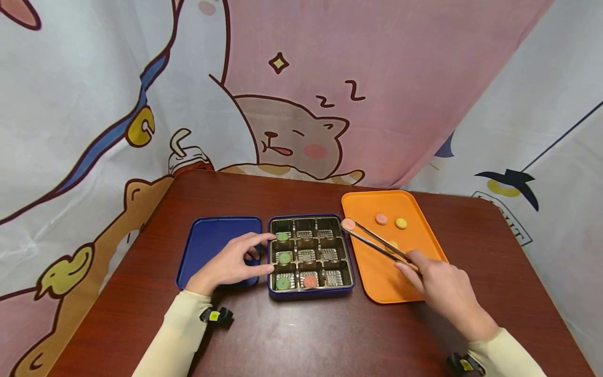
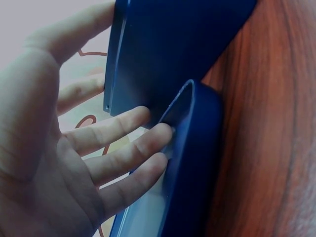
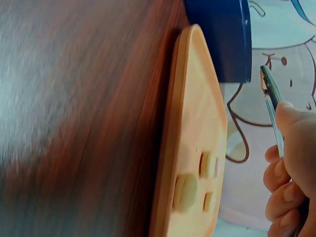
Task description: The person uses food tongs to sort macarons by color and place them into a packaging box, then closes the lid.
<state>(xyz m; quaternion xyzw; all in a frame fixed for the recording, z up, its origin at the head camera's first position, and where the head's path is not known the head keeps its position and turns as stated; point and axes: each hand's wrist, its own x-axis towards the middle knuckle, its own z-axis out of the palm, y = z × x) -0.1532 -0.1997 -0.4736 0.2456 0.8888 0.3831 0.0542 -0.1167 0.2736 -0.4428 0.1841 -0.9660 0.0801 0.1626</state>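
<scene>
1. The pink macaron-like disc (image 1: pixel 348 224) sits between the tips of the metal tongs (image 1: pixel 371 243), held up where, in the head view, the right rim of the blue box (image 1: pixel 311 295) nears the left edge of the orange tray (image 1: pixel 386 285).
2. My right hand (image 1: pixel 445 288) grasps the tongs, its fingers curled round their rear end.
3. My left hand (image 1: pixel 233 262) is relaxed and grasps nothing; thumb and forefinger touch the box's left rim, the other fingers hanging over the blue lid (image 1: pixel 212 235). Whether those touch the lid, I cannot tell.
4. The box has nine compartments, three by three. A green disc (image 1: pixel 285 257) lies in each of the left three, and a second pink disc (image 1: pixel 310 281) in the front middle one.
5. On the tray lie another pink disc (image 1: pixel 381 219), a yellow disc (image 1: pixel 401 223) just beside it, and a second yellow one partly behind the tongs.
6. Lid, box and tray rest side by side on the brown worktop (image 1: pixel 282 340).
7. Behind hangs a cartoon-printed cloth (image 1: pixel 400 57).
</scene>
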